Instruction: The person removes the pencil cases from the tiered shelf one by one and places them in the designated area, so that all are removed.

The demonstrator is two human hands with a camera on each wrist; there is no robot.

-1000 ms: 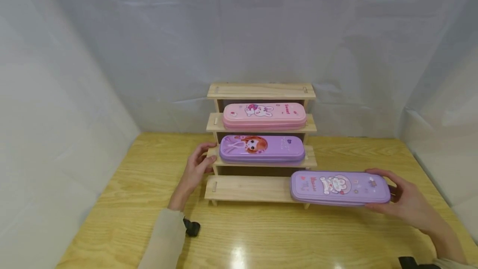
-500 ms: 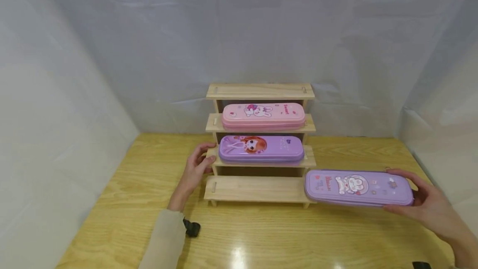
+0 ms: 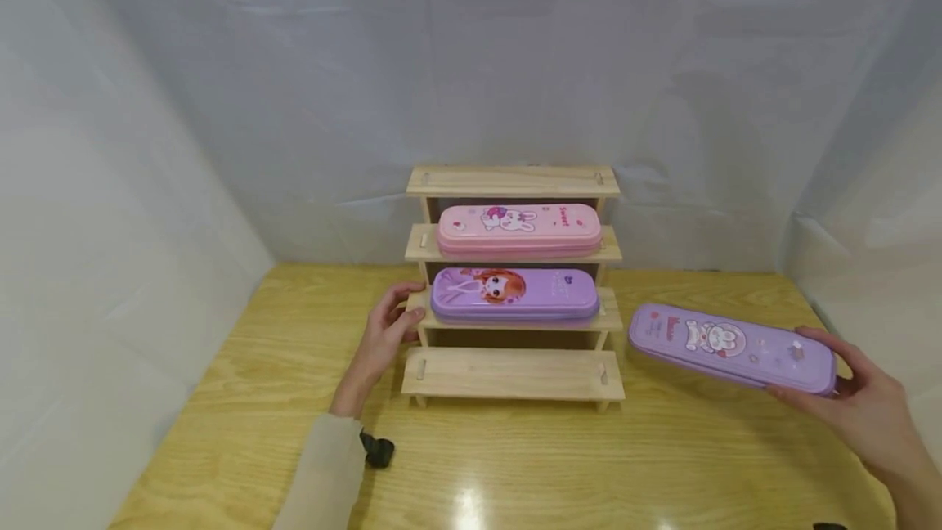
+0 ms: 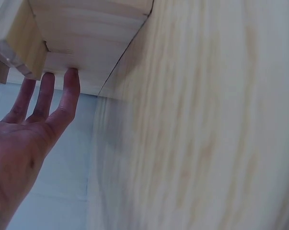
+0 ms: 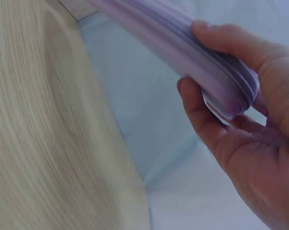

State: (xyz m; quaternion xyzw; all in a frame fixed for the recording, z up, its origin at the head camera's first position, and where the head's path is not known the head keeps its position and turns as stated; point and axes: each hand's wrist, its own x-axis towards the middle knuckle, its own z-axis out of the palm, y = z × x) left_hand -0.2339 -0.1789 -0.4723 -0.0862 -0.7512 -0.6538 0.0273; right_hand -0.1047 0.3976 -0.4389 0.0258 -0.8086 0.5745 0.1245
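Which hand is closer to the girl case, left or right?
Left. The left hand touches the shelf's left end, right beside the girl case. The right hand is off the other side, gripping the bunny case.

“Sweet” on pink case; lavender case, purple case txt illeg.

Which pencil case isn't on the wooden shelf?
The light purple bunny case, held in the right hand beside the wooden shelf. The pink bunny case and the purple case with the girl's face both rest on the shelf.
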